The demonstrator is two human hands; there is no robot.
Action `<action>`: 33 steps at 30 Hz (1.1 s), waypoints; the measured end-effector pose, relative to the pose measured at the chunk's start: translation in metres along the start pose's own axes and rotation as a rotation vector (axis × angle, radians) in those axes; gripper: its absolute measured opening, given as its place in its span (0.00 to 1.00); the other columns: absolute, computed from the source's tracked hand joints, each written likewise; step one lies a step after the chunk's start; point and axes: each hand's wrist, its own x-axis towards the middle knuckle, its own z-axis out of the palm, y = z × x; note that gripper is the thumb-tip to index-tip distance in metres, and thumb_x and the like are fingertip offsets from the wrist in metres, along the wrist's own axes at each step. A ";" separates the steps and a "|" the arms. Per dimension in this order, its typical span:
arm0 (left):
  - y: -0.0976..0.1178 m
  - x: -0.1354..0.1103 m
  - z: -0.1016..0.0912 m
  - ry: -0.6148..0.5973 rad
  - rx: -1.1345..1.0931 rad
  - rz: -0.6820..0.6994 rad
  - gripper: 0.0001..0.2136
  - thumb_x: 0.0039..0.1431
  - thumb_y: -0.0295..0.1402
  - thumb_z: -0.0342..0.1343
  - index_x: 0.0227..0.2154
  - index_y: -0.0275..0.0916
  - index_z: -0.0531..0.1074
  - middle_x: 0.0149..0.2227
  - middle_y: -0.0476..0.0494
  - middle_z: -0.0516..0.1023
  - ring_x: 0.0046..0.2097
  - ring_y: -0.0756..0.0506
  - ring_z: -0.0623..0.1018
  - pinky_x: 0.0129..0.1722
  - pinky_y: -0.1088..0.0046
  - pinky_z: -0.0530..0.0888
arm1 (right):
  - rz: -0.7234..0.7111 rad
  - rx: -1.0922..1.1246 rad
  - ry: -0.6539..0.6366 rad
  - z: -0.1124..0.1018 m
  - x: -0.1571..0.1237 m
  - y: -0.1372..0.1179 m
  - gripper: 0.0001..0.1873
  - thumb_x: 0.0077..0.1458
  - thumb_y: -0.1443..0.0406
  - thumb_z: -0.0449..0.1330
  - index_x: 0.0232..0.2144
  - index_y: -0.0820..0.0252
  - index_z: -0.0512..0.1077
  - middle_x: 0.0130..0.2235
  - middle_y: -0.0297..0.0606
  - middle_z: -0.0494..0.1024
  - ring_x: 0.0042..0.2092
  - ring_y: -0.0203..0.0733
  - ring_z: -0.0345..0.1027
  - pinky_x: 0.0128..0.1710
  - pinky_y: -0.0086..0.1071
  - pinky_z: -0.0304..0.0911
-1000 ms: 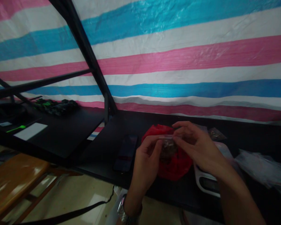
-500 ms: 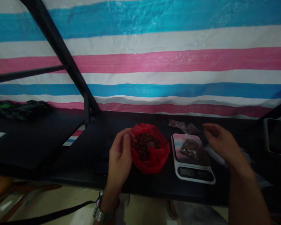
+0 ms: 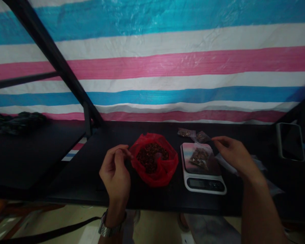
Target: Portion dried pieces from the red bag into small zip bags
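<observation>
My left hand (image 3: 115,171) is closed, fingertips drawn together beside the left rim of a red plastic bag (image 3: 169,176); what they hold, if anything, is hidden. Inside that bag lie many small dark brown pieces (image 3: 149,157). To its right, a white kitchen scale (image 3: 204,193) carries a clear bag of brown bits (image 3: 200,158). My right hand (image 3: 232,152) reaches behind the scale's right side, fingertips pinching the corner of a small clear bag (image 3: 202,136). Another filled clear bag (image 3: 185,132) lies to the left of that one.
Clear plastic bags (image 3: 227,164) lie under and beside my right forearm. A phone (image 3: 291,141) rests at the right on the black table (image 3: 76,183). Dark bundled material (image 3: 17,122) sits far left, past a black metal post (image 3: 53,61). Striped sheeting (image 3: 167,64) hangs behind.
My left hand has drawn back leftward from inside the red bag's rim. My right hand has moved slightly toward the small bag behind the scale and now touches its corner. The view has shifted slightly.
</observation>
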 end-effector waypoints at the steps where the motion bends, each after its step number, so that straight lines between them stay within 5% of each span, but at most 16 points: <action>1: 0.000 0.000 0.000 0.003 -0.004 0.002 0.08 0.68 0.34 0.57 0.35 0.40 0.79 0.29 0.51 0.76 0.31 0.50 0.75 0.34 0.74 0.73 | 0.007 0.002 -0.011 0.001 0.000 -0.001 0.15 0.56 0.60 0.58 0.37 0.56 0.84 0.40 0.45 0.88 0.42 0.54 0.82 0.44 0.42 0.74; 21: 0.004 -0.001 0.004 -0.070 -0.036 0.053 0.04 0.63 0.29 0.62 0.31 0.41 0.79 0.28 0.52 0.75 0.32 0.49 0.74 0.35 0.73 0.69 | -0.020 0.001 -0.140 0.005 -0.001 0.003 0.15 0.58 0.59 0.59 0.41 0.56 0.84 0.41 0.44 0.89 0.40 0.53 0.83 0.43 0.42 0.73; 33: 0.004 -0.001 0.003 -0.073 -0.052 0.062 0.06 0.63 0.26 0.61 0.31 0.41 0.79 0.27 0.52 0.75 0.31 0.50 0.73 0.33 0.75 0.69 | -0.026 -0.044 -0.222 0.012 -0.004 -0.012 0.14 0.57 0.57 0.60 0.31 0.54 0.84 0.32 0.42 0.88 0.35 0.54 0.82 0.37 0.40 0.73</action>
